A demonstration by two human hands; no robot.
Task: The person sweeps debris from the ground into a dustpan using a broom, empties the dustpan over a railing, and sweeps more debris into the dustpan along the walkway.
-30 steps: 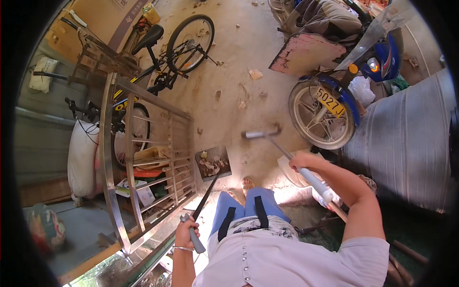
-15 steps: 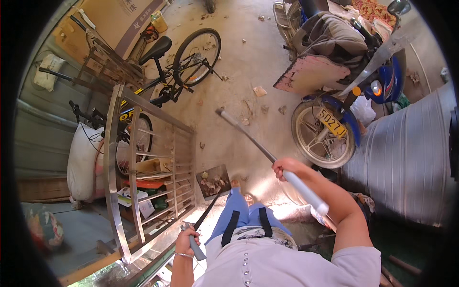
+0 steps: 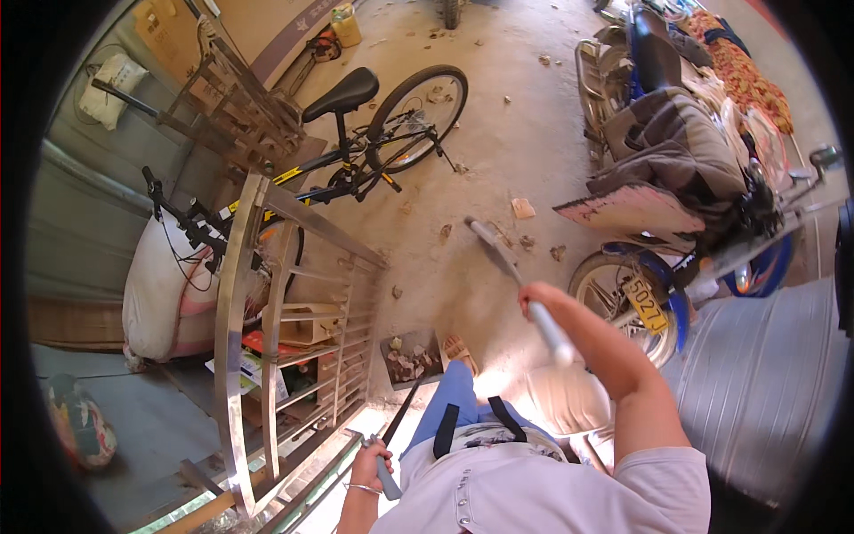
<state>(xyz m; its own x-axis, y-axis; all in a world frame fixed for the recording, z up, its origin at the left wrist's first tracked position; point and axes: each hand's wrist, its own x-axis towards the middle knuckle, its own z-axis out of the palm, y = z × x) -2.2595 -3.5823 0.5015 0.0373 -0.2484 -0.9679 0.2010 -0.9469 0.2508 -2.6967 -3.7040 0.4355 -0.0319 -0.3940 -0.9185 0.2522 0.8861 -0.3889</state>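
Note:
My right hand [image 3: 540, 300] is closed around the pale grey handle of a broom [image 3: 553, 336]. The broom reaches forward, its blurred far end low over the dusty floor near scattered dry leaves [image 3: 527, 241]. Down at the lower left, my left hand [image 3: 369, 465] grips the grey handle of a long-handled dustpan [image 3: 412, 356]. Its dark shaft runs forward from my hand to the pan, which rests on the floor beside my sandalled foot [image 3: 461, 352]. Several dry leaves and bits of litter lie in the pan.
A metal railing [image 3: 233, 356] stands close on my left, with a black bicycle [image 3: 342, 182] and white sack [image 3: 165, 298] behind it. To the right are a blue motorcycle [image 3: 680, 320], with a padded cover [image 3: 676, 147], and a large silvery roll [image 3: 756, 383]. Cardboard [image 3: 258, 36] leans at the far left.
The view has shifted, so the bicycle and motorcycle sit further right. My right hand has swung the broom, whose handle now stands steeper. The dustpan stays in my left hand.

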